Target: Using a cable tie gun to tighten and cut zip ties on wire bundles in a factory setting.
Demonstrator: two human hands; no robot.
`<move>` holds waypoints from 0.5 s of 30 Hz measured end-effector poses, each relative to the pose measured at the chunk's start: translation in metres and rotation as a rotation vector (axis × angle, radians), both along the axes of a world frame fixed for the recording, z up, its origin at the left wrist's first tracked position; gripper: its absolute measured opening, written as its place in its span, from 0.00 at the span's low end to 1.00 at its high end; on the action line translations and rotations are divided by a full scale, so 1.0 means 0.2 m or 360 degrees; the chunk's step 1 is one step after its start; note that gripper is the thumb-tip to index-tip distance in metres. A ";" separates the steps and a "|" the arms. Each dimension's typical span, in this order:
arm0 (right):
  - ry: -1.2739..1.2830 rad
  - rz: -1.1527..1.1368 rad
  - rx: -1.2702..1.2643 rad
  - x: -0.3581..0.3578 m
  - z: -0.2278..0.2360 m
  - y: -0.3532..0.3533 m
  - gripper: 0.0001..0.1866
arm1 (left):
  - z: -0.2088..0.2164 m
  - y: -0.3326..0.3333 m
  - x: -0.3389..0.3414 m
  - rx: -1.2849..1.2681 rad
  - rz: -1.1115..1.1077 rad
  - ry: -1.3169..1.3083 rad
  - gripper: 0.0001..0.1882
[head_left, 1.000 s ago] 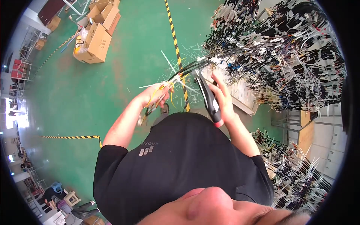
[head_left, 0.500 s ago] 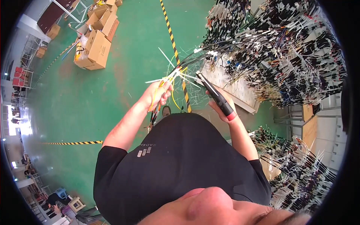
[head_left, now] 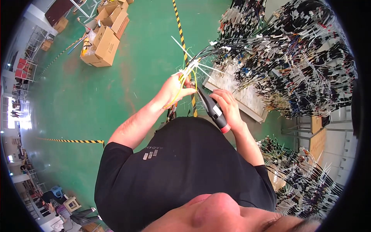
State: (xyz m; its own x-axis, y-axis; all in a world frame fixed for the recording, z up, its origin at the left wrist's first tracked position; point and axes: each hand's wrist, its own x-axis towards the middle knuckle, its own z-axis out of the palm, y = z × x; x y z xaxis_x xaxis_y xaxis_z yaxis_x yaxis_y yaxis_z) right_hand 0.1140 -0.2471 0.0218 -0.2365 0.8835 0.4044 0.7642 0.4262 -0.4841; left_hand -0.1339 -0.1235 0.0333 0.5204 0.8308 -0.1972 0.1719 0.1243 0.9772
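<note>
My left hand (head_left: 170,91) is closed round a wire harness (head_left: 208,50) of black and yellow wires, its thumb pointing toward the right. Several white cable ties (head_left: 209,67) stick out of the bundle just beyond my fingers. A yellow wire loops down past the hand, and more wires hang below it. In my right hand (head_left: 228,103) is a black cable tie gun (head_left: 215,111) with a red end. Its narrow nose points up and left, close to my left thumb and the harness; whether it touches them I cannot tell.
Dense wire harnesses (head_left: 293,62) hang on the right, with more (head_left: 309,181) at lower right. Beneath the upper ones lies a pale slatted panel (head_left: 232,89). Cardboard boxes (head_left: 102,48) stand at upper left on the green floor (head_left: 77,104). Yellow-black tape (head_left: 178,29) crosses it.
The cable tie gun has swung left and nearer my body, its nose now by my left hand. My left hand has turned and moved slightly right with the harness.
</note>
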 end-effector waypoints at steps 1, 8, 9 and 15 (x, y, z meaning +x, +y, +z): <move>0.0048 -0.0043 0.0024 0.01 -0.03 -0.01 0.21 | -0.03 0.01 -0.01 0.0147 0.0008 0.0108 0.20; -0.0205 -0.0148 0.0139 0.00 0.01 -0.01 0.19 | 0.10 -0.03 0.01 -0.0253 -0.0022 -0.0039 0.23; -0.0269 -0.0137 0.0178 -0.01 0.01 0.00 0.20 | 0.08 -0.03 0.02 -0.0250 -0.0024 -0.0037 0.23; -0.0365 -0.0078 0.0234 -0.01 0.05 0.04 0.20 | 0.07 -0.06 0.06 -0.0205 0.0017 -0.0105 0.22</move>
State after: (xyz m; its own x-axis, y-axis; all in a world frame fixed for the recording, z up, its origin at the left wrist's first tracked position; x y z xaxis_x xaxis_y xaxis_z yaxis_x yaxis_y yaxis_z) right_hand 0.1129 -0.2399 0.0316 -0.2949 0.8319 0.4700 0.8683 0.4387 -0.2317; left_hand -0.1222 -0.1358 0.0482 0.5267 0.8065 -0.2685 0.1058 0.2512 0.9621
